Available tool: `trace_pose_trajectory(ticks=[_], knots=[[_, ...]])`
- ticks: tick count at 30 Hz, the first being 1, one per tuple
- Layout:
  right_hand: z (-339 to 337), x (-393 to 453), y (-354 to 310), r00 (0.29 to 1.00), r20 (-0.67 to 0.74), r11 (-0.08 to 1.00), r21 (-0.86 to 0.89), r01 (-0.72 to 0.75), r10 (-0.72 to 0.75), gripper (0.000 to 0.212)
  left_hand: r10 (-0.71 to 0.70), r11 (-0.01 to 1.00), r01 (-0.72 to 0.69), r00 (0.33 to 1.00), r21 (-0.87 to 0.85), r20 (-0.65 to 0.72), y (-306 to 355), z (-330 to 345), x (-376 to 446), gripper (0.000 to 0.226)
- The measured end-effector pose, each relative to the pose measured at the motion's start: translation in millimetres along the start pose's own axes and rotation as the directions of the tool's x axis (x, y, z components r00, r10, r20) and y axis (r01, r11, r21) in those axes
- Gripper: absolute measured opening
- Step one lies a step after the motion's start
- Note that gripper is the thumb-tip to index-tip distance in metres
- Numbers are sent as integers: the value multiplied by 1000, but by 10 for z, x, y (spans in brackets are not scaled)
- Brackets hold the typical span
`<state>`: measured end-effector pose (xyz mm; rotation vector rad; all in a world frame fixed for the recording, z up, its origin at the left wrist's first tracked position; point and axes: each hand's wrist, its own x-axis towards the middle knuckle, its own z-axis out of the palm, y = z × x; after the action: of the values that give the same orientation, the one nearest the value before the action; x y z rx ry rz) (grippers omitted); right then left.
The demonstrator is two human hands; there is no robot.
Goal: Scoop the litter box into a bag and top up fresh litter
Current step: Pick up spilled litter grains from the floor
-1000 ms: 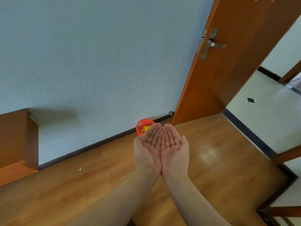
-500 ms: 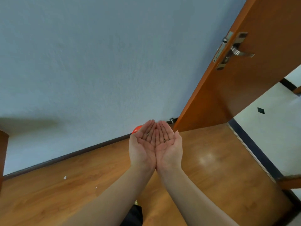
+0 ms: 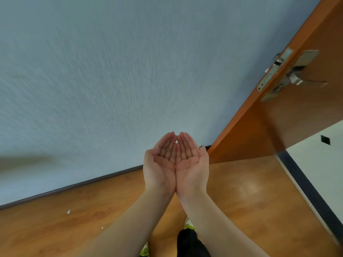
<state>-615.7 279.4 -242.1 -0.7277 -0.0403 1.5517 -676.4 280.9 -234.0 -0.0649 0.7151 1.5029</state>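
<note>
My left hand [image 3: 161, 164] and my right hand [image 3: 191, 164] are held out in front of me, palms up and pressed side by side into a shallow cup. The fingers are relaxed and slightly bent. A few tiny dark grains lie on the fingers of both hands. No litter box, scoop, bag or litter sack is in view.
A pale blue wall [image 3: 111, 80] fills most of the view above a dark skirting board [image 3: 74, 186]. The floor [image 3: 250, 201] is orange wood with small white scraps [image 3: 68, 211]. An open wooden door [image 3: 297, 117] with a metal handle [image 3: 304, 81] stands at the right, white tiles beyond it.
The view has swung left and tilted up, so the wooden furniture at the left is gone and the orange basket by the wall is now hidden behind my hands. My hands stay cupped together.
</note>
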Motion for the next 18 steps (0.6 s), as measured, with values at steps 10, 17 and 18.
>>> trace_pose_trajectory(ticks=[10,17,18], knots=[[-330,1033,-22,989,-15,988,-22,-150,150,55,78,991,-93,985,-97,-152,-380,-61,878,45],[-1131,1705,655,972,-142,977,-72,-201,189,57,32,989,-67,966,-131,-256,-656,-1021,1643,44],[-1282,1786,776,970,-160,976,-87,-200,184,58,22,990,-58,963,-127,-270,-712,-1201,1752,44]])
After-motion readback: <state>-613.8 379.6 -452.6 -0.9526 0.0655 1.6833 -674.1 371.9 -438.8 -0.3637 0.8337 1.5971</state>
